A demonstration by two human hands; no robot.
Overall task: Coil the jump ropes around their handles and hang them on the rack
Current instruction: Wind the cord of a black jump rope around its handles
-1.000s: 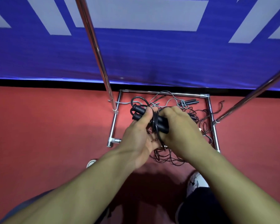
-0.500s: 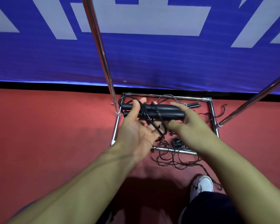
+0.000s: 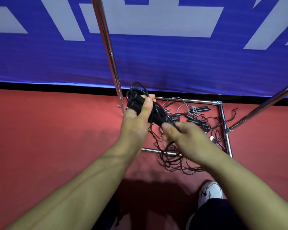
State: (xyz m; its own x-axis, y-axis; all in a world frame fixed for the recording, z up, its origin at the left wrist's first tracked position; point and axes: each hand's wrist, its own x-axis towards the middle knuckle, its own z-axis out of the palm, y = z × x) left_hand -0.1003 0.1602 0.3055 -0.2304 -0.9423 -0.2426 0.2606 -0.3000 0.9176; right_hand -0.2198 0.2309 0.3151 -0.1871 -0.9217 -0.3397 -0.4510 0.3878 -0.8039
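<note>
My left hand (image 3: 137, 120) grips two black jump rope handles (image 3: 154, 113) held side by side, tilted down to the right, with black cord wound across them. My right hand (image 3: 187, 138) pinches the black cord (image 3: 170, 121) near the handles' lower end; it is a little blurred. More cord hangs down from it to a loose tangle (image 3: 173, 161) on the floor. Other jump ropes (image 3: 199, 110) with black handles lie tangled inside the chrome rack's base frame (image 3: 224, 117). The rack's upright pole (image 3: 106, 47) rises just left of my left hand.
A second chrome pole (image 3: 263, 105) slants up to the right. A blue banner with pale shapes (image 3: 156, 55) runs behind the rack. The floor is red (image 3: 48, 138). A white shoe (image 3: 209, 192) shows at the lower right.
The handles have tilted from level to slanting down-right and risen slightly. My right hand has slid off the handles' right end and now pinches the cord below them.
</note>
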